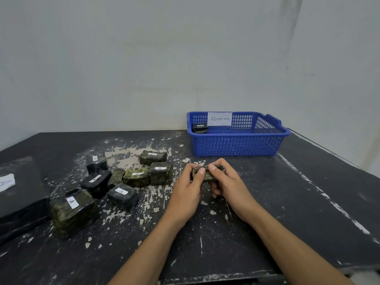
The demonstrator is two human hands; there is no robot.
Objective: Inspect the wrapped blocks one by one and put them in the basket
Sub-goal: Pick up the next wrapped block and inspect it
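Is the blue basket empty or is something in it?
Not empty. One dark wrapped block lies in the far left corner of the blue basket; the rest of its floor looks bare.

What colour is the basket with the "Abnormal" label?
Blue, a perforated plastic basket; the head view shows it clearly.
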